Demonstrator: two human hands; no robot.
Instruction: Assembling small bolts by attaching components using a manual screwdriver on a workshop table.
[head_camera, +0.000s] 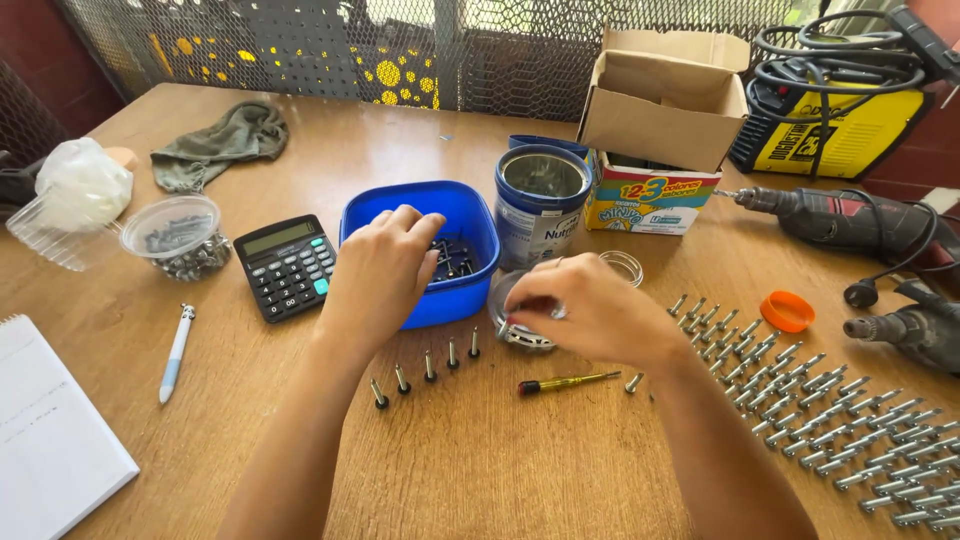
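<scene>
Left hand (385, 262) reaching into blue tub (470, 290), grip unclear, right hand (590, 312) fingers pinching clear dish (520, 330).

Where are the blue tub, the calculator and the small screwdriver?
blue tub (470, 215): head view, on its right rim.
calculator (290, 268): head view, on its keypad.
small screwdriver (580, 379): head view, on its yellow handle.
</scene>
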